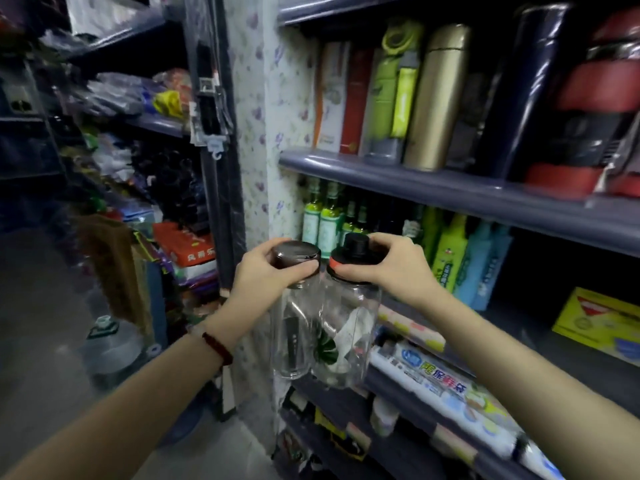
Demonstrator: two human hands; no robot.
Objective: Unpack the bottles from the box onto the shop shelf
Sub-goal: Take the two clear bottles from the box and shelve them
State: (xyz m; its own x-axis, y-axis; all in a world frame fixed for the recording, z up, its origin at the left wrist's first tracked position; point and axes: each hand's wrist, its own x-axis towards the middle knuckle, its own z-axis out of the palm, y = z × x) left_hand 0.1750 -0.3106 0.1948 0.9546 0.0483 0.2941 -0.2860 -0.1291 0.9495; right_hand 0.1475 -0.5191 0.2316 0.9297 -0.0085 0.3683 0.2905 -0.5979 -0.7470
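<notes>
Bottles, two of them and both clear, are held upright side by side just in front of the grey shelf edge (pixel 391 389), touching or very nearly so. Left hand (pixel 266 268) curls its fingers and thumb round the dark brown lid (pixel 295 256) of the left bottle (pixel 292 337); a dark red bracelet (pixel 217 348) sits on that wrist. Right hand (pixel 391 268) grips the right bottle (pixel 349 334) at its neck, thumb on the orange ring under the black cap (pixel 356 245). Something green and white lies inside the right bottle, too blurred to identify. Behind the bottles, deeper on that shelf, stand green glass bottles (pixel 320 216). Right of the bottles, along the shelf edge, lie long wrapped rolls (pixel 446 386). Above, on the next shelf up, a gold flask (pixel 438 98) stands beside a lime-green one (pixel 394 91). The box is not visible.
</notes>
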